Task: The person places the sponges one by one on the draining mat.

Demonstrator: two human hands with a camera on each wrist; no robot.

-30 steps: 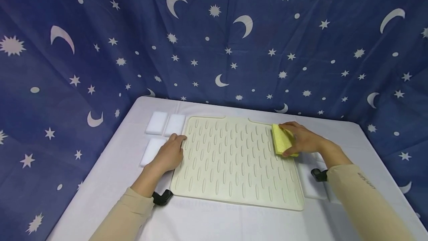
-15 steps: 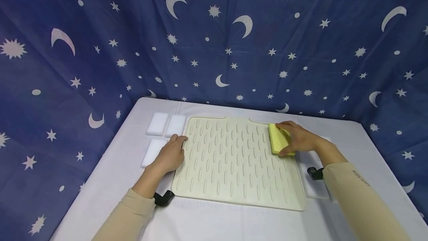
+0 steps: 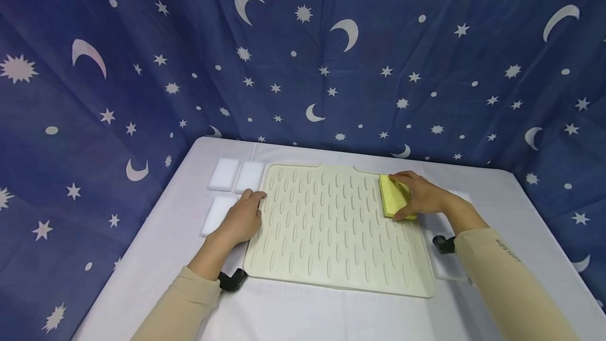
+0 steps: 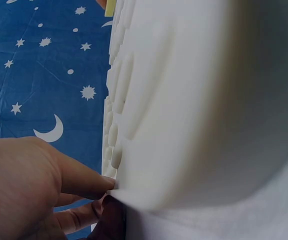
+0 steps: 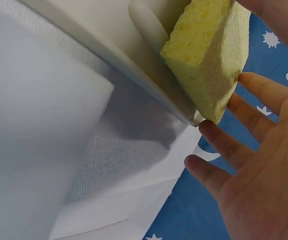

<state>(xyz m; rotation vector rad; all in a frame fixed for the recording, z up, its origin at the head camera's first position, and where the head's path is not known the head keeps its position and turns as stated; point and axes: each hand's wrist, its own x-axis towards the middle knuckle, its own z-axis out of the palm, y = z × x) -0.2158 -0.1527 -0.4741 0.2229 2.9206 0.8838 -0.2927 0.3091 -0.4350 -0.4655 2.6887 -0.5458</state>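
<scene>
A cream ridged mat [image 3: 326, 225] lies on the white table. My left hand [image 3: 242, 217] pinches its left edge; in the left wrist view the thumb is on top of the rim [image 4: 149, 195] and fingers are below it. My right hand [image 3: 423, 193] holds a yellow sponge [image 3: 392, 196] against the mat's upper right corner. Seen from the right wrist, the sponge [image 5: 199, 45] stands tilted on the mat, its far side touched by fingertips [image 5: 246, 79]. The hand hides part of the sponge in the head view.
Several white foam blocks [image 3: 224, 174] lie left of the mat, one close by my left hand. On the right, another white block [image 3: 448, 264] is partly hidden under my right forearm. A blue curtain with moons and stars [image 3: 303, 67] hangs behind the table [image 3: 293, 314].
My right hand and the sponge have slid a little left along the mat's right side, mostly in the first half second. The left hand has stayed on the mat's edge.
</scene>
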